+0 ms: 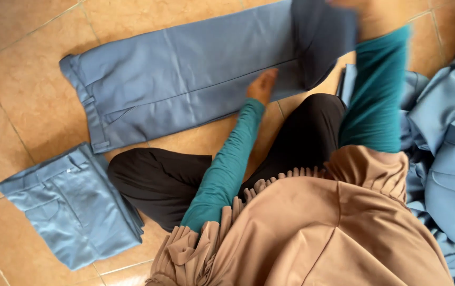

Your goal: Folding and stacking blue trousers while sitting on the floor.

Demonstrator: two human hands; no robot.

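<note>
A pair of blue-grey trousers (pixel 185 74) lies flat on the tiled floor, waistband to the left. My left hand (pixel 262 86), in a teal sleeve, presses flat on the trousers near the middle of the leg. My right hand (pixel 345 3) is blurred and mostly cut off by the top edge. It holds the leg end (pixel 323 42), which is lifted and folded back over towards the left.
A second pair of blue-grey trousers (pixel 74 206) lies folded at the lower left. A heap of light blue garments (pixel 450 153) fills the right side. My crossed legs in black (pixel 158 180) and a tan scarf (pixel 317 233) take up the foreground on the orange tile floor (pixel 15 106).
</note>
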